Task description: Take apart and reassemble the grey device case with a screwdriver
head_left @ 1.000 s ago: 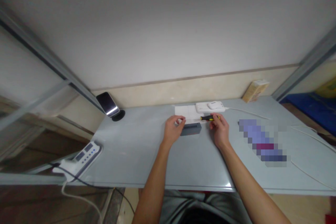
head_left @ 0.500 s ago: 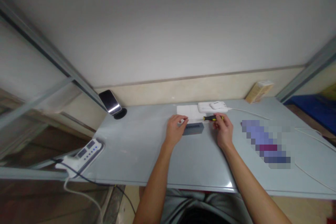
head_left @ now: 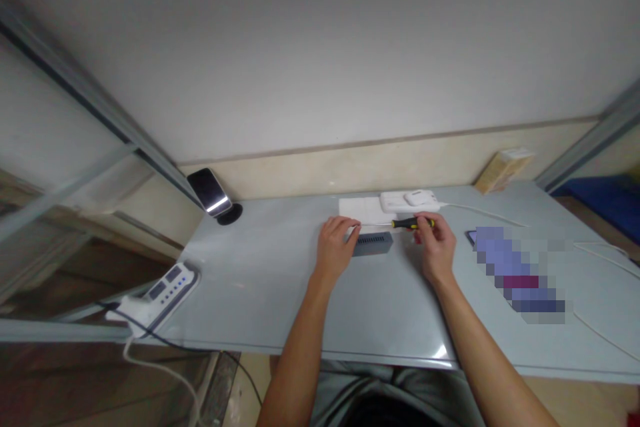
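Observation:
My right hand [head_left: 438, 248] is closed on the black and yellow handle of a screwdriver [head_left: 404, 223], held level with its thin shaft pointing left. At the shaft's far end, the thumb and fingers of my left hand [head_left: 337, 243] are pinched together. Whatever lies between those fingertips is too small to make out. Just below the shaft, a dark grey box [head_left: 373, 249] with a row of slots rests on the table, its left end partly behind my left hand. Behind the shaft lies a flat white sheet or pad [head_left: 359, 207].
A white power bank-like block [head_left: 394, 202] with a cable stands behind my right hand. A phone [head_left: 209, 192] leans on a stand at left, above a power strip [head_left: 167, 297]. A yellowish carton [head_left: 503, 170] stands back right; a pixelated device [head_left: 520, 273] lies on the table [head_left: 240, 300].
The view has shifted slightly, so most things on the right appear further right. My right hand sits a little further back along the screwdriver handle. My left hand keeps its pinch.

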`<state>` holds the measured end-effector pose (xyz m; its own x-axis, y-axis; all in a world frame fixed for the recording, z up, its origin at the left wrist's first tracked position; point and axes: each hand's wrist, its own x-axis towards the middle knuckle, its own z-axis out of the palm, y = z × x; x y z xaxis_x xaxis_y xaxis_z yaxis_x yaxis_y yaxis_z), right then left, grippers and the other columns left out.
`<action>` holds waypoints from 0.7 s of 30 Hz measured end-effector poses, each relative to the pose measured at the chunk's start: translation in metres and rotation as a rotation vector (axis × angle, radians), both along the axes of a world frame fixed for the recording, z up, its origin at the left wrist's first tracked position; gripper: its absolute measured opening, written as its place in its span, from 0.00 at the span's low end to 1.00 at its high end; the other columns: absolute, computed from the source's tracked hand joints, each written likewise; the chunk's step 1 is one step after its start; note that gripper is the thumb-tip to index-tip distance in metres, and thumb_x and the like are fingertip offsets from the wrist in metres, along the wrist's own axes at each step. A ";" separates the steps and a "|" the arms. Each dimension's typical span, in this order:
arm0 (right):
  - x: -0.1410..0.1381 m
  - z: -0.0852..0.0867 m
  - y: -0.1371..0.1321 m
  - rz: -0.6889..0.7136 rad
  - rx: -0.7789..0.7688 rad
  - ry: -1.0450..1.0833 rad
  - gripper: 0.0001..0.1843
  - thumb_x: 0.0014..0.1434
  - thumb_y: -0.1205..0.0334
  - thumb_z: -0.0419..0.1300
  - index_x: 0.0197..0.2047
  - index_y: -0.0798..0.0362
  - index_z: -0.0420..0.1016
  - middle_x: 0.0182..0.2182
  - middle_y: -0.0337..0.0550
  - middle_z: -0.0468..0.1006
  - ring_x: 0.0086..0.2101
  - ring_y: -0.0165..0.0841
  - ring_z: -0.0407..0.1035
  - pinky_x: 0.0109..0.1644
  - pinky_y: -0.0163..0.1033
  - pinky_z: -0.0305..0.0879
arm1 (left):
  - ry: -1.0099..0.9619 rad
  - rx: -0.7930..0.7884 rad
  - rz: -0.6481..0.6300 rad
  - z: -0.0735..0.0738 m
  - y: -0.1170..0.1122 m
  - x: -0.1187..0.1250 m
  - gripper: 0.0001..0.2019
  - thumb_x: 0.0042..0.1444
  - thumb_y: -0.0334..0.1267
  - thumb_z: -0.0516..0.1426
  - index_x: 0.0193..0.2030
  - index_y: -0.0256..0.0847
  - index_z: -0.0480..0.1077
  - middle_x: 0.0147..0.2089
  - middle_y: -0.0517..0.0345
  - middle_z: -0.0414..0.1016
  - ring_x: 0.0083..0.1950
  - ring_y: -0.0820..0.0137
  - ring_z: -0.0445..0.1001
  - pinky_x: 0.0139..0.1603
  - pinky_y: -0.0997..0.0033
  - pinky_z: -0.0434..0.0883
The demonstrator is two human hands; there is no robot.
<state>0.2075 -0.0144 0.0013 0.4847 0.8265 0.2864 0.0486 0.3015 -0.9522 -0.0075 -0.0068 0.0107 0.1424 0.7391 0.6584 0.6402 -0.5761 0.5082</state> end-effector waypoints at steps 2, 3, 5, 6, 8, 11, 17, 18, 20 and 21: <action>0.000 0.000 -0.001 -0.015 0.005 -0.023 0.19 0.56 0.44 0.66 0.39 0.53 0.77 0.22 0.35 0.72 0.21 0.28 0.59 0.25 0.35 0.55 | 0.073 0.035 0.022 0.002 -0.002 0.000 0.05 0.66 0.34 0.59 0.42 0.41 0.77 0.41 0.55 0.80 0.43 0.67 0.74 0.47 0.65 0.68; 0.000 0.001 -0.001 -0.022 0.009 -0.035 0.19 0.56 0.44 0.66 0.39 0.53 0.77 0.22 0.35 0.72 0.20 0.28 0.59 0.25 0.35 0.55 | 0.103 0.051 0.031 0.003 -0.002 0.000 0.05 0.67 0.34 0.59 0.42 0.41 0.77 0.41 0.55 0.80 0.43 0.67 0.74 0.47 0.64 0.67; 0.000 0.002 -0.002 -0.039 0.024 -0.063 0.19 0.56 0.44 0.66 0.39 0.53 0.77 0.22 0.35 0.71 0.20 0.28 0.59 0.25 0.35 0.55 | 0.158 0.076 0.045 0.004 -0.003 0.000 0.06 0.68 0.34 0.57 0.44 0.41 0.77 0.42 0.54 0.80 0.43 0.66 0.74 0.46 0.64 0.67; 0.000 0.003 -0.002 -0.048 0.035 -0.077 0.19 0.56 0.45 0.65 0.38 0.53 0.77 0.23 0.35 0.71 0.21 0.28 0.60 0.25 0.35 0.56 | 0.184 0.086 0.050 0.005 -0.004 0.000 0.07 0.68 0.34 0.57 0.45 0.42 0.77 0.42 0.54 0.79 0.43 0.66 0.74 0.46 0.64 0.67; 0.000 0.005 -0.003 -0.066 0.060 -0.108 0.18 0.57 0.45 0.65 0.38 0.53 0.77 0.24 0.36 0.70 0.22 0.28 0.61 0.27 0.36 0.57 | 0.238 0.099 0.052 0.005 -0.005 0.000 0.08 0.69 0.34 0.56 0.46 0.42 0.77 0.42 0.54 0.79 0.43 0.66 0.74 0.45 0.64 0.66; 0.000 0.006 -0.005 -0.101 0.106 -0.124 0.17 0.58 0.46 0.65 0.39 0.53 0.76 0.26 0.36 0.69 0.23 0.28 0.62 0.28 0.36 0.58 | 0.310 0.111 0.034 0.006 -0.006 0.000 0.09 0.69 0.33 0.55 0.47 0.42 0.77 0.43 0.53 0.79 0.44 0.65 0.74 0.45 0.63 0.67; 0.000 0.006 -0.008 -0.078 0.185 -0.005 0.20 0.57 0.50 0.68 0.47 0.50 0.71 0.21 0.29 0.62 0.17 0.25 0.56 0.21 0.33 0.50 | 0.219 0.056 -0.070 0.008 -0.006 0.003 0.10 0.70 0.31 0.53 0.47 0.42 0.77 0.44 0.54 0.81 0.47 0.65 0.75 0.48 0.62 0.69; 0.000 0.006 -0.008 -0.080 0.194 0.001 0.19 0.57 0.51 0.68 0.47 0.50 0.71 0.20 0.28 0.62 0.17 0.25 0.56 0.21 0.32 0.50 | 0.170 0.032 -0.093 0.008 -0.006 0.003 0.10 0.70 0.32 0.53 0.47 0.43 0.77 0.44 0.54 0.81 0.47 0.66 0.75 0.49 0.62 0.70; -0.001 0.007 -0.008 -0.095 0.213 0.010 0.18 0.57 0.50 0.68 0.44 0.51 0.70 0.19 0.28 0.61 0.16 0.25 0.56 0.21 0.32 0.50 | 0.069 -0.019 -0.129 0.008 -0.006 0.005 0.09 0.70 0.34 0.55 0.45 0.43 0.77 0.43 0.55 0.82 0.46 0.66 0.76 0.51 0.61 0.71; -0.002 0.008 -0.008 -0.103 0.222 0.011 0.17 0.57 0.50 0.68 0.43 0.51 0.70 0.19 0.28 0.62 0.16 0.25 0.56 0.21 0.32 0.49 | 0.022 -0.040 -0.141 0.007 -0.006 0.005 0.08 0.69 0.36 0.56 0.45 0.44 0.77 0.43 0.56 0.83 0.45 0.66 0.76 0.51 0.61 0.72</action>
<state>0.2058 -0.0222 0.0093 0.5675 0.6895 0.4501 0.0802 0.4977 -0.8636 -0.0024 -0.0124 0.0179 0.2606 0.7365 0.6242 0.5660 -0.6404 0.5192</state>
